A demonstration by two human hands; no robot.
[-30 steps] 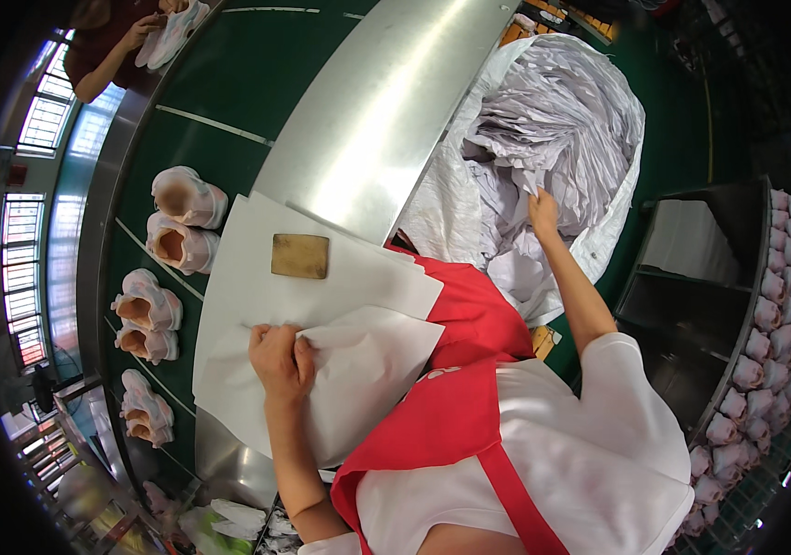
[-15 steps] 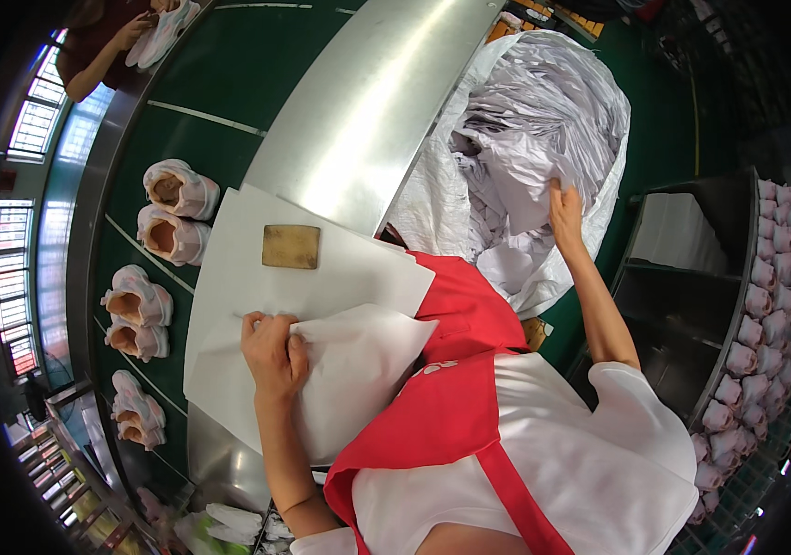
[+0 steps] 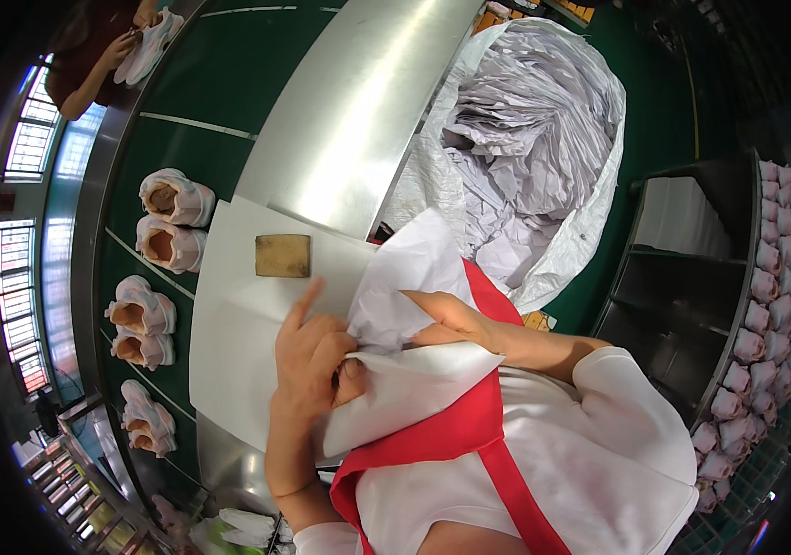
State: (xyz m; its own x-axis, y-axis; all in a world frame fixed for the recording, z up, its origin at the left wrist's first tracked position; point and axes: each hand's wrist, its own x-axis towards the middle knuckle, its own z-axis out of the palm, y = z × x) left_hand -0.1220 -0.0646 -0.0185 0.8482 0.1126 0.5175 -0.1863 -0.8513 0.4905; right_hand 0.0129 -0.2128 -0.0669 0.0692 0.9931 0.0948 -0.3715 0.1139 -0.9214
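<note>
Over the steel table [image 3: 340, 139], your right hand [image 3: 451, 319] has left the sack [image 3: 562, 157] and now pinches a crumpled white sheet [image 3: 405, 277]. Your left hand [image 3: 317, 356] still closes on the paper stack [image 3: 238, 342], thumb gripping.

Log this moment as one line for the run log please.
left hand: gripping white tissue paper | right hand: gripping same paper | paper stack on steel table | brown block on stack
</note>
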